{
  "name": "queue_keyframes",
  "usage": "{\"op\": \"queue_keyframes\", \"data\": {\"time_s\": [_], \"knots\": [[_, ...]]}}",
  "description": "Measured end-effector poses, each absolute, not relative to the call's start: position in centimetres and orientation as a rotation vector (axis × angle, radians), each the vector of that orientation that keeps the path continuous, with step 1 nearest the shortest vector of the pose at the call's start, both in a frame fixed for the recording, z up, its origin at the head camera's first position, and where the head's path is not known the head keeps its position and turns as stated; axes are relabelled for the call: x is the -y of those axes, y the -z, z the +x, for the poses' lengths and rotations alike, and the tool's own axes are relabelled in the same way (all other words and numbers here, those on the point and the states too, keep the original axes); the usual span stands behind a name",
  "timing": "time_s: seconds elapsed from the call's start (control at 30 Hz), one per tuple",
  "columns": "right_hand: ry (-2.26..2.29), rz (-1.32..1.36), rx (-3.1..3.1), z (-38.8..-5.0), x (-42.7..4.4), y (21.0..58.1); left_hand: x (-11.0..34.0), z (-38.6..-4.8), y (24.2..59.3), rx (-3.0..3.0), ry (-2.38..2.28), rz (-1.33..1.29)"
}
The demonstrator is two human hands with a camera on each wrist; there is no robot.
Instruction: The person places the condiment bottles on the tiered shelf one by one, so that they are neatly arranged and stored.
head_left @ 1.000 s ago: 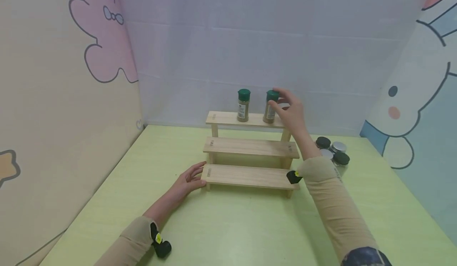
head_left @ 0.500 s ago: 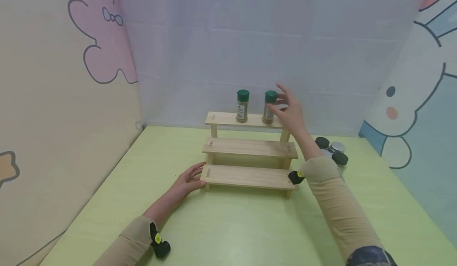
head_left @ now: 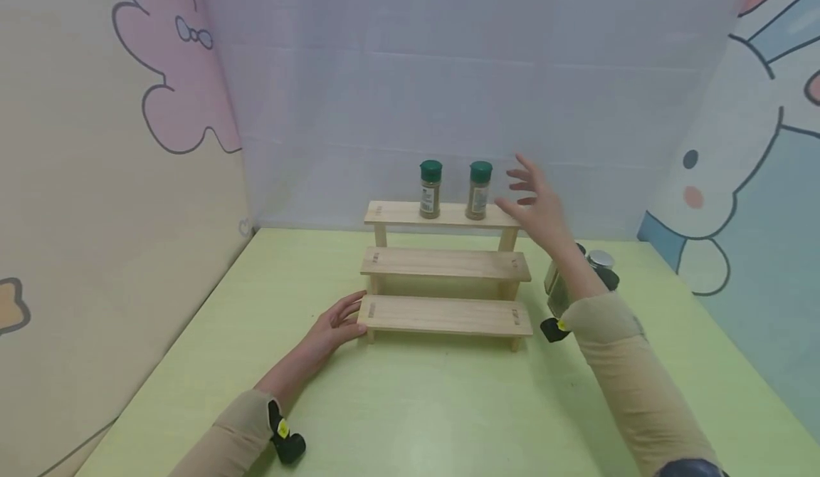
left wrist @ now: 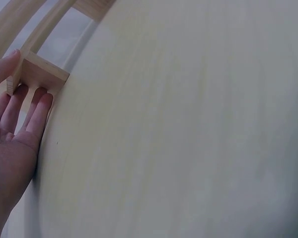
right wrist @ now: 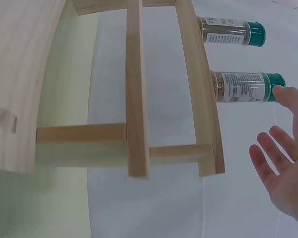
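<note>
A three-step wooden shelf rack (head_left: 442,263) stands on the table. Two spice bottles with green caps stand upright on its top step, a left bottle (head_left: 430,191) and a right bottle (head_left: 478,192). My left hand (head_left: 332,326) holds the left end of the bottom step, thumb at the front corner and fingers at the back; in the left wrist view its fingertips meet the wooden end piece (left wrist: 42,73). To the right of the right bottle, my right hand (head_left: 539,210) hovers with fingers spread and holds nothing. A gap separates them in the head view.
Several jars with black and silver lids (head_left: 601,258) stand on the table right of the rack, partly hidden by my right forearm. A pale cloth wall (head_left: 320,142) rises behind the rack. Printed side walls flank the light green table (head_left: 410,406).
My right hand has let go of the right bottle's cap and moved right, its fingers spreading. The bottle stays standing on the top step. My left hand keeps its place at the rack.
</note>
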State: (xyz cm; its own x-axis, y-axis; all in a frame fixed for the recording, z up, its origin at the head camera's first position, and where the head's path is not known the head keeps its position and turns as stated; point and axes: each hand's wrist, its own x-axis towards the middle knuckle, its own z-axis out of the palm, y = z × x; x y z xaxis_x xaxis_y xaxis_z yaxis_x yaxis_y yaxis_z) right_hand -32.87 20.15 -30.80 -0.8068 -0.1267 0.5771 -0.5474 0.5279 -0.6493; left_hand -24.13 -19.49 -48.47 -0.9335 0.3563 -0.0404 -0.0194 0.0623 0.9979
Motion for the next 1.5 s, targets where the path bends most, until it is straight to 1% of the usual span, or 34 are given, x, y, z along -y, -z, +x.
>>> {"op": "queue_keyframes", "data": {"time_s": [0.27,0.47,0.87,1.17,1.5], "knots": [[-1.176,0.475,2.286,-31.3,-23.3,31.5,19.5,-24.1,48.3,-2.074,-1.944,0.306],[-1.086,0.448,2.275,-30.0,-25.4,32.3,19.5,-24.1,48.4,-2.097,-1.918,0.342],[-0.977,0.46,2.295,-28.6,-29.6,35.2,19.5,-24.1,48.3,-2.106,-1.907,0.331],[-0.893,0.45,2.394,-27.2,-31.3,37.0,19.5,-24.1,48.5,-2.116,-1.906,0.333],[-0.898,0.432,2.568,-26.7,-33.0,38.7,19.4,-24.0,48.3,-2.103,-1.916,0.298]]}}
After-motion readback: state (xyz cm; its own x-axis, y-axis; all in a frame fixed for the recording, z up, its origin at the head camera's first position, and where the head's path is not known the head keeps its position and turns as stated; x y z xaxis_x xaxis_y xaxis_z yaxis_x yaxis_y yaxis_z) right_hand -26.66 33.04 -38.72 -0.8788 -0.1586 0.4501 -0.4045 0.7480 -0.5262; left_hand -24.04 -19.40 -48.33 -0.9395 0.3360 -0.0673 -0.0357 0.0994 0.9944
